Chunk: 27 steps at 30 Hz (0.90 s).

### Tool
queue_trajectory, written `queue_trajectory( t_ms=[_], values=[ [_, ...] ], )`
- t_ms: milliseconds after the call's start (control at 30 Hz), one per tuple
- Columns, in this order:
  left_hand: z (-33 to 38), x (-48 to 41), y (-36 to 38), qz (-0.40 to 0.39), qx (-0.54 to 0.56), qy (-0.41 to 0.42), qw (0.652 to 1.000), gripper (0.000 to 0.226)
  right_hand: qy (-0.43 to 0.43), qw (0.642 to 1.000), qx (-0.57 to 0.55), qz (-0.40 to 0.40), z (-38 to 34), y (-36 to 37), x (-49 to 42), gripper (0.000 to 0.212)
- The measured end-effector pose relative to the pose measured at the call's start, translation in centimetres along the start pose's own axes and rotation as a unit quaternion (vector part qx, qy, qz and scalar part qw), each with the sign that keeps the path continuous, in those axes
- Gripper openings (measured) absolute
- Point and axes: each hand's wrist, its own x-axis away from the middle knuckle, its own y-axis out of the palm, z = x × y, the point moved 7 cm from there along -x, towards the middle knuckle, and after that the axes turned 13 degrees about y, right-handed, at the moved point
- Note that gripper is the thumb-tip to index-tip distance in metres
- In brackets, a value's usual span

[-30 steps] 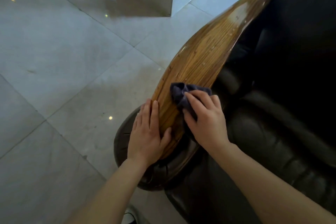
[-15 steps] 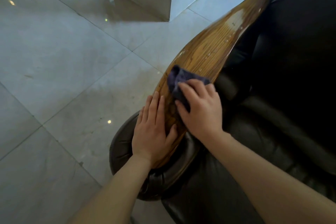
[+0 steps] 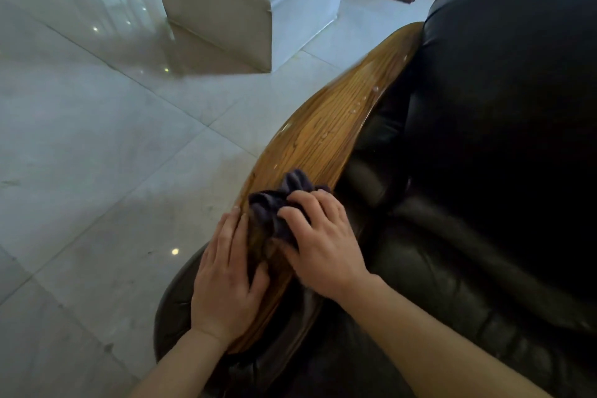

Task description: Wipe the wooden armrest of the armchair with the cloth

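Here the right hand (image 3: 326, 244) is pressing a bunched dark purple cloth (image 3: 280, 203) onto the glossy, grained wooden armrest (image 3: 326, 136), fingers curled over its folds. The left hand (image 3: 226, 281) is lying flat, fingers together, gripping nothing, along the curved rim beside the black leather armchair (image 3: 504, 145).

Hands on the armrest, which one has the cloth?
The right hand, nearer the seat, presses the dark cloth onto the armrest. The left hand lies flat and bare on the armrest's outer edge, holding nothing.
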Motion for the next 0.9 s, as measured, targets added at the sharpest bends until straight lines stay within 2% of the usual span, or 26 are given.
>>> queue_trajectory(
  t_ms=[133, 267, 333, 367, 500, 533, 667, 700, 800, 833, 900],
  values=[
    [0.4, -4.6, -0.9, 0.050, 0.077, -0.048, 0.995, 0.061, 0.120, 0.991, -0.054, 0.038, 2.7, -0.7, -2.2, 0.039],
    [0.3, -10.0, -0.8, 0.082, 0.093, -0.117, 0.985, 0.062, 0.050, 0.996, -0.076, 0.007, 1.8, 0.4, 0.2, 0.038],
    [0.3, -9.9, -0.8, 0.079, 0.062, -0.103, 0.990, 0.061, 0.018, 0.996, -0.082, -0.003, 2.7, -0.1, 0.5, 0.038],
    [0.3, -9.4, -0.9, 0.080, 0.059, -0.096, 0.990, 0.061, 0.031, 0.995, -0.092, 0.002, 3.3, -0.6, -0.2, 0.038],
    [0.6, -9.6, -0.9, 0.062, 0.027, -0.079, 0.995, 0.066, 0.197, 0.965, -0.164, 0.047, 3.7, -1.7, -4.2, 0.036],
    [0.7, -9.7, -0.8, 0.049, 0.017, -0.072, 0.996, 0.068, 0.193, 0.968, -0.154, 0.044, 2.8, -1.4, -4.3, 0.035],
    [1.5, -9.6, -0.5, 0.020, -0.005, -0.024, 1.000, 0.068, 0.056, 0.995, -0.081, -0.012, 2.0, -1.2, -2.4, 0.039],
    [1.6, -9.5, -0.5, 0.016, -0.016, -0.013, 1.000, 0.068, 0.053, 0.996, -0.071, -0.005, 3.0, -1.7, -3.0, 0.039],
    [2.0, -9.4, -0.1, 0.004, -0.038, 0.005, 0.999, 0.070, 0.148, 0.983, -0.105, 0.020, 5.1, -2.9, -4.9, 0.043],
    [1.9, -9.4, -0.1, 0.002, -0.031, 0.004, 1.000, 0.071, 0.152, 0.982, -0.109, 0.018, 4.3, -2.7, -4.6, 0.042],
    [1.9, -9.2, -0.2, -0.003, -0.006, 0.001, 1.000, 0.070, 0.096, 0.990, -0.105, -0.007, 1.9, -1.8, -2.4, 0.039]
  ],
)
